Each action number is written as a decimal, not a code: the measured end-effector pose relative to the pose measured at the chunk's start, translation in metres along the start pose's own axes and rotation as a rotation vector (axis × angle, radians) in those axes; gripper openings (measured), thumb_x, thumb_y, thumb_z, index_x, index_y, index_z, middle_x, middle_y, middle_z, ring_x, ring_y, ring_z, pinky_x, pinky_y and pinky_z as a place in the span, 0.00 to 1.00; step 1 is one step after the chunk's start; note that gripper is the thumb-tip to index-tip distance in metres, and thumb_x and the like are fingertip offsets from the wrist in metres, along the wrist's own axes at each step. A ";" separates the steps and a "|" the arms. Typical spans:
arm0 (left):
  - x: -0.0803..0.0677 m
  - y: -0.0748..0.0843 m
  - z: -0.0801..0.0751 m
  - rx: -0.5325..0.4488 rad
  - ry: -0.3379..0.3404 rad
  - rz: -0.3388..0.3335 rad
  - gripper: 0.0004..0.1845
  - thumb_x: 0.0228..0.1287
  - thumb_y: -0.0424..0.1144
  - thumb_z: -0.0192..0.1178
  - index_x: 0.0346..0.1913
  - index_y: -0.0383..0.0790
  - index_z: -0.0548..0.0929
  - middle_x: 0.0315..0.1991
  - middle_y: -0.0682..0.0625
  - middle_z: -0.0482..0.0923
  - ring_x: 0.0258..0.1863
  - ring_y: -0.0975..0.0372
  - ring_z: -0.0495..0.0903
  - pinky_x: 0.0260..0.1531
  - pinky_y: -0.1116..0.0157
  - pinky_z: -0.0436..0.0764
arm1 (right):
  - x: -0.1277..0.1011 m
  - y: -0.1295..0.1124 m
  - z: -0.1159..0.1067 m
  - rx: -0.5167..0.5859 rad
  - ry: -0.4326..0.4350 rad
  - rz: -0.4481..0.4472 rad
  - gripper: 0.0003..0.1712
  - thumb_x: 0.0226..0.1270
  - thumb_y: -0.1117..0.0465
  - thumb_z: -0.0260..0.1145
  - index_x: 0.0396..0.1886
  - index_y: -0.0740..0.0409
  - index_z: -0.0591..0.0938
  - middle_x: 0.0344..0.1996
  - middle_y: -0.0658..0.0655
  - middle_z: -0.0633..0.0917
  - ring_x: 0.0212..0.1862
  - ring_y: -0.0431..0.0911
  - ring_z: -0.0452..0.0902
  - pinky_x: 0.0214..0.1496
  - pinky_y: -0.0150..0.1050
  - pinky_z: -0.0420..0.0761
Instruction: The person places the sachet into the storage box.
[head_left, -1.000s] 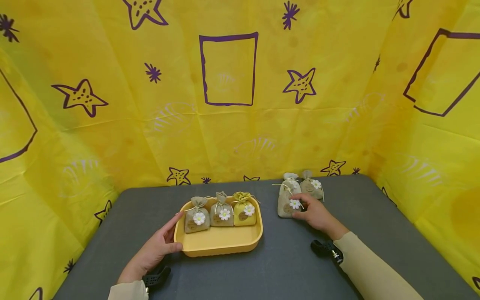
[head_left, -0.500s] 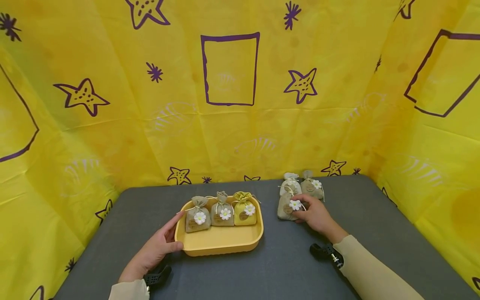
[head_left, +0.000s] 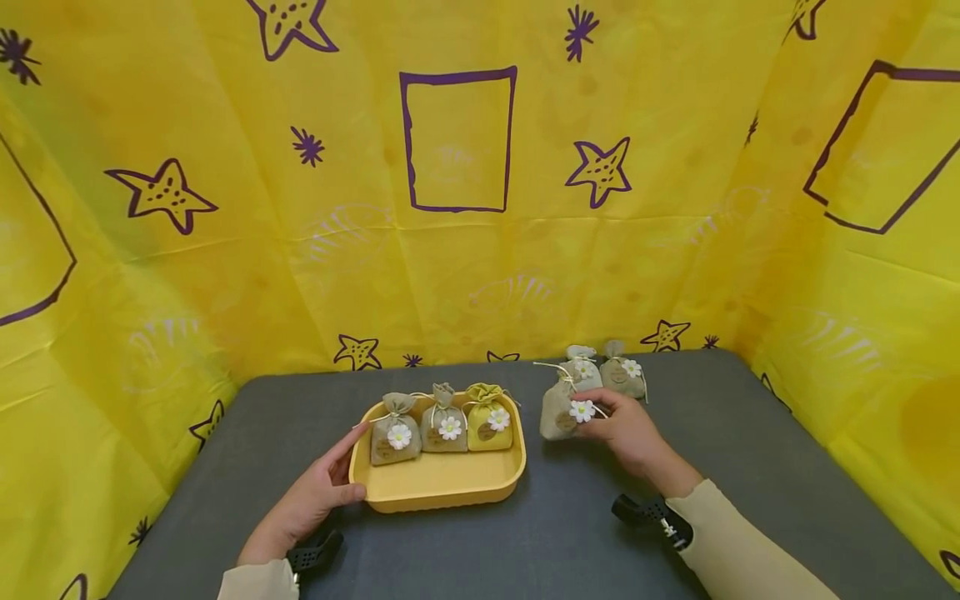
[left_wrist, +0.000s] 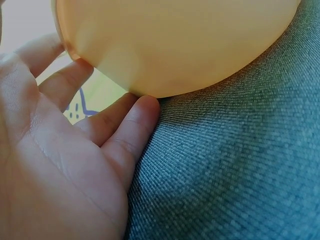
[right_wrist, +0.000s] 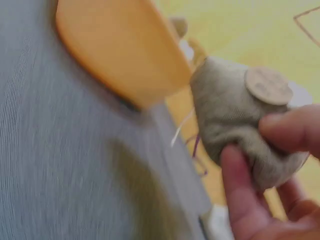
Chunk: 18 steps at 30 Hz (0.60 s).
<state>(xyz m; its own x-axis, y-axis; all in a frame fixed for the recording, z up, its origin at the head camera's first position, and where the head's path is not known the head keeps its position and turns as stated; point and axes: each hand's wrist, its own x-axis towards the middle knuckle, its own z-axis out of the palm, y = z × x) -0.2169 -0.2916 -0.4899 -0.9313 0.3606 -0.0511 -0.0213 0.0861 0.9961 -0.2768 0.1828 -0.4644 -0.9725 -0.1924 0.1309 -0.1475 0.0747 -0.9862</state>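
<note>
Biggest first: we have a yellow backdrop (head_left: 450,287) with purple starfish line drawings behind and to both sides. In front of it, a dark grey table (head_left: 570,542). Two beige sleeves, the right sleeve (head_left: 750,542) showing more than the left sleeve (head_left: 257,582).

Yellow-orange tray (head_left: 438,479) sits left of centre on the table. Three sachets stand in a row along its back wall; we see bare tray floor in front of them.

Left hand (head_left: 307,500): at the tray's left end, fingers spread and mostly straight, fingertips touching the wall, thumb at the front-left corner. Right hand (head_left: 630,433): pinching a greige sachet between thumb and fingers. That held sachet (head_left: 555,418) is tilted, off the table, right of the tray and apart from it.

In the tray, left to right: grey-brown sachet (head_left: 384,450), another brownish sachet (head_left: 432,438), yellow sachet (head_left: 476,418). Behind the right hand we've got two more on the table, side by side: whitish sachet (head_left: 591,382) and darker taupe sachet (head_left: 619,380).

Smallest: white flower (head_left: 581,411) on the held sachet, plus its round tag (right_wrist: 268,86), lettering too blurred for us to read.
</note>
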 end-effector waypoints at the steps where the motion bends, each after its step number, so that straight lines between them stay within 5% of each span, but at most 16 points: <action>1: 0.000 0.000 0.000 -0.004 -0.001 0.002 0.47 0.69 0.37 0.64 0.81 0.43 0.44 0.80 0.40 0.33 0.77 0.48 0.39 0.60 0.72 0.66 | -0.001 -0.002 0.003 0.028 -0.004 0.008 0.26 0.51 0.81 0.70 0.53 0.73 0.81 0.44 0.58 0.82 0.40 0.48 0.77 0.37 0.40 0.83; 7: 0.000 -0.001 -0.001 -0.008 -0.005 0.013 0.48 0.69 0.36 0.65 0.81 0.42 0.44 0.79 0.40 0.33 0.76 0.47 0.39 0.60 0.72 0.66 | -0.007 -0.017 0.022 0.169 -0.061 0.028 0.24 0.54 0.82 0.68 0.52 0.73 0.79 0.41 0.57 0.81 0.34 0.49 0.80 0.35 0.47 0.85; 18: -0.001 0.000 0.001 -0.012 0.000 0.012 0.47 0.69 0.36 0.64 0.81 0.42 0.44 0.79 0.39 0.33 0.76 0.47 0.39 0.60 0.71 0.67 | -0.011 -0.046 0.078 0.057 -0.168 -0.017 0.22 0.53 0.75 0.74 0.50 0.65 0.85 0.53 0.60 0.81 0.53 0.53 0.77 0.44 0.43 0.83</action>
<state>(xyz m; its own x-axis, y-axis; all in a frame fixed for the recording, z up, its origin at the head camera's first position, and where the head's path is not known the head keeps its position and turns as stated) -0.2156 -0.2915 -0.4903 -0.9315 0.3617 -0.0394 -0.0146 0.0711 0.9974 -0.2453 0.1049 -0.4282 -0.9257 -0.3539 0.1338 -0.1489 0.0156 -0.9887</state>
